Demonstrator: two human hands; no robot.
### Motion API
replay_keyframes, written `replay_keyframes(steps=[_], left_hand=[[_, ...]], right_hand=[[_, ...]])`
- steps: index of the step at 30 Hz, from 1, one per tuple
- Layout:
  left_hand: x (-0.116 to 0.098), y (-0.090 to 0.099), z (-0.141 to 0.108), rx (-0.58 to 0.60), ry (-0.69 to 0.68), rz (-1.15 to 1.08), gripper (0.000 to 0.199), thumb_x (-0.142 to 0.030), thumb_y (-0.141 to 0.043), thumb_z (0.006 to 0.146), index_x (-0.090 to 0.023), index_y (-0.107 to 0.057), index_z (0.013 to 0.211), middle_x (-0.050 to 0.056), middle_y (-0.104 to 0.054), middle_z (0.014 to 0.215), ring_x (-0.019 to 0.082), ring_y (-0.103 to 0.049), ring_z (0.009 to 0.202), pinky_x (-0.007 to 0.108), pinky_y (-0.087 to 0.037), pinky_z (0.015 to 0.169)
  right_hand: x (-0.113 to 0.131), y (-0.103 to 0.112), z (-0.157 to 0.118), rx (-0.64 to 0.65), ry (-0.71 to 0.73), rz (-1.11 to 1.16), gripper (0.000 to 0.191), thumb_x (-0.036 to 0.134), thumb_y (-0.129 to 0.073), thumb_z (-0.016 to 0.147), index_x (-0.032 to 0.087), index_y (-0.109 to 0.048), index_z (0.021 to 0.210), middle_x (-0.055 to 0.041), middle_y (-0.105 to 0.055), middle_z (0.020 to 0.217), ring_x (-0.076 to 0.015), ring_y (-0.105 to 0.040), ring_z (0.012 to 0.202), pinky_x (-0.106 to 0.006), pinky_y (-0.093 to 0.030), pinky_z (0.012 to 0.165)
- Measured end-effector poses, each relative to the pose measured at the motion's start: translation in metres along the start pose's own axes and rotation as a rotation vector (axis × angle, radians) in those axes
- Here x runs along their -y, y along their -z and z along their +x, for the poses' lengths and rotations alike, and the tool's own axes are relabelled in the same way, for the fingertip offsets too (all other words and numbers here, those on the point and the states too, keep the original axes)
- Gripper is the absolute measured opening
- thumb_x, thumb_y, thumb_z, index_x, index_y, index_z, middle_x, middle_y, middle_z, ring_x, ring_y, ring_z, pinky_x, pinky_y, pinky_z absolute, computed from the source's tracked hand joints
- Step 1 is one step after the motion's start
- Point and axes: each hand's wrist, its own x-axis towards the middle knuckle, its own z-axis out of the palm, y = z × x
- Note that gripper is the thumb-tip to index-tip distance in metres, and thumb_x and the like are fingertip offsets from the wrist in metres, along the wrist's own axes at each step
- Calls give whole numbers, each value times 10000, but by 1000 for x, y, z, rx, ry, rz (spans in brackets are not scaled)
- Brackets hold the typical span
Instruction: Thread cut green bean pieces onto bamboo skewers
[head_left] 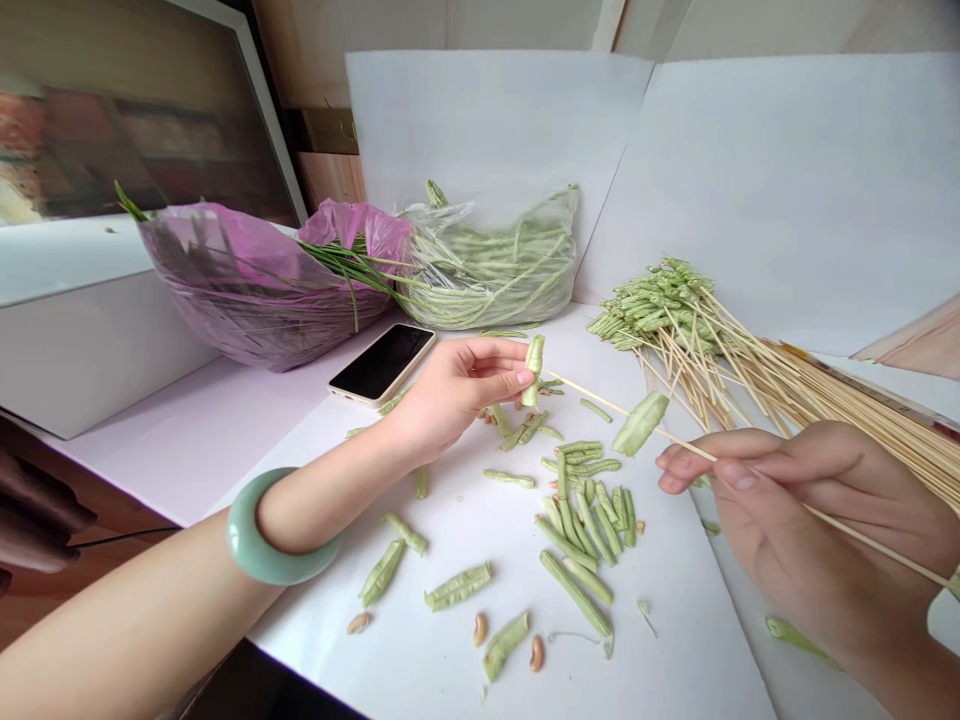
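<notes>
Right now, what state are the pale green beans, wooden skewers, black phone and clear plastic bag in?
Left hand: pinching a pale green bean piece
Right hand: gripping a thin wooden skewer, bean piece threaded on
Flat black phone: face up, screen dark
Clear plastic bag: full of long green beans
Wooden skewer pile: tips loaded with beans

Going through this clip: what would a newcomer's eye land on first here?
At centre, the left hand, wearing a pale green bangle, pinches a rolled bean piece. At right, the right hand holds a bamboo skewer carrying a skewered piece, beside a heap of skewered beans. Cut beans lie scattered between the hands.
</notes>
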Motion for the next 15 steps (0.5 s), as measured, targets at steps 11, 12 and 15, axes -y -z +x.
replay_keyframes(steps=[11,12,15], left_hand=[[1,0,1,9,-5,4,189,-143,-779,672,-114,-733,853,29,-704,778,94,-627,658,235,-510,675],[1,0,1,12,-5,9,188,-144,-778,674,-113,-733,853,30,-704,784,95,-628,661,236,-509,677],[0,0,1,18,-1,17,186,-153,-779,673,-113,-736,850,30,-702,782,95,-623,657,239,-504,680]], right_hand=[[-1,2,-2,9,-1,-33,186,64,-628,803,235,-568,763,14,-720,740,-168,-689,623,-336,-608,635],[-1,2,-2,13,5,-40,186,65,-631,801,235,-570,760,13,-720,739,-168,-689,623,-336,-608,634],[0,2,1,22,17,-54,186,63,-625,802,233,-566,754,11,-719,734,-164,-689,620,-324,-610,628]])
